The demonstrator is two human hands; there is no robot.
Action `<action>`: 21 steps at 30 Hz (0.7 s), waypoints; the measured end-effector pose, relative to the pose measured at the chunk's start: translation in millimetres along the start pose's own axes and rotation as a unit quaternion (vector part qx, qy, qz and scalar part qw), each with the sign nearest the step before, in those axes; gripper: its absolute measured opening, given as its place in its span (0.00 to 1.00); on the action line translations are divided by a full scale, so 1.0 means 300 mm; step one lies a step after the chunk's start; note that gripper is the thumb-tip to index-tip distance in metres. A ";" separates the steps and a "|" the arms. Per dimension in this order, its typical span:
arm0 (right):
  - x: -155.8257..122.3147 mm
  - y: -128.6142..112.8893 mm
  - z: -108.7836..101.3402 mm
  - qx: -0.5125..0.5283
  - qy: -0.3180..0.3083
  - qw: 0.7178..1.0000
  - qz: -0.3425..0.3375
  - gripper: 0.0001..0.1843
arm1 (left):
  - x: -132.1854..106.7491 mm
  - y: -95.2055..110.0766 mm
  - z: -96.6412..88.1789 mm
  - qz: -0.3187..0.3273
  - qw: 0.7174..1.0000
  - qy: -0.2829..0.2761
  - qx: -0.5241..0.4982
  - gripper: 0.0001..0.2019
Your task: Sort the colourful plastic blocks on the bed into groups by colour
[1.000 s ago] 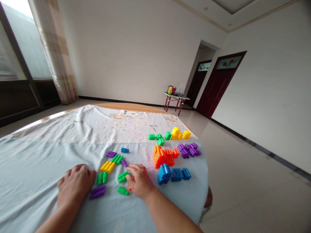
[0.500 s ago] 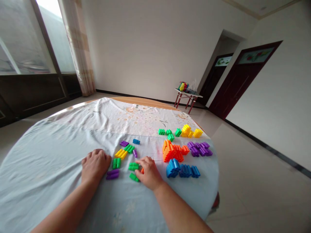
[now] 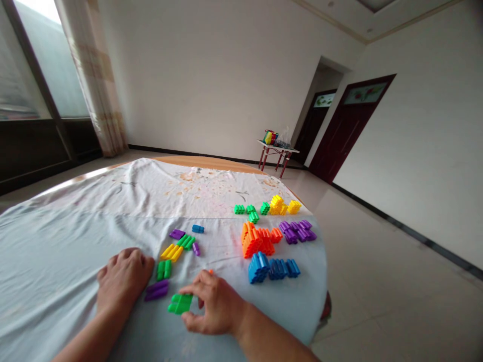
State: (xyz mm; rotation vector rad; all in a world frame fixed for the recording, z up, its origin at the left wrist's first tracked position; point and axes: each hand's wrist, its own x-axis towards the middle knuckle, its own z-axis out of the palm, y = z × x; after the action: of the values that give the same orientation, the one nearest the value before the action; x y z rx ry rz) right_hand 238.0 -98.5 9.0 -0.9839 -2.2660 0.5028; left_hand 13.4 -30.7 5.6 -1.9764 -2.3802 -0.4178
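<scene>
Pinching the joined-looking green blocks at their right end, the right hand has its forefinger on the far edge and thumb at the near edge; how firmly, I cannot tell. The blocks are at the near middle of the blue cloth. Half a second ago two green pieces lay apart beside this hand; now they sit side by side as one cluster, so the gathering of loose pieces seems one step further. An orange piece peeks out behind the knuckles. Just left lie a purple pair and a green pair. Beside those, the left hand rests palm down, fingers loosely bent, its underside hidden. Farther right stand the blue stack and the orange stack.
</scene>
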 end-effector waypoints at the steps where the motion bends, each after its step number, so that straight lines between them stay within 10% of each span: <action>1: 0.000 0.006 0.009 -0.009 -0.005 1.000 -0.006 0.24 | 0.002 0.000 0.000 -0.001 1.000 -0.004 0.001 0.19; 21: 0.029 0.049 -0.008 0.006 0.091 0.996 -0.009 0.23 | 0.007 -0.006 -0.007 0.002 0.999 -0.040 0.025 0.19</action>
State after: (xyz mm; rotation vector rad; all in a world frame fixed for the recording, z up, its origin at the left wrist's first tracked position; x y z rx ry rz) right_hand 242.6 -82.3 6.1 -0.9626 -2.1042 0.4027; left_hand 10.9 -29.3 7.7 -2.0126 -2.4081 -0.2820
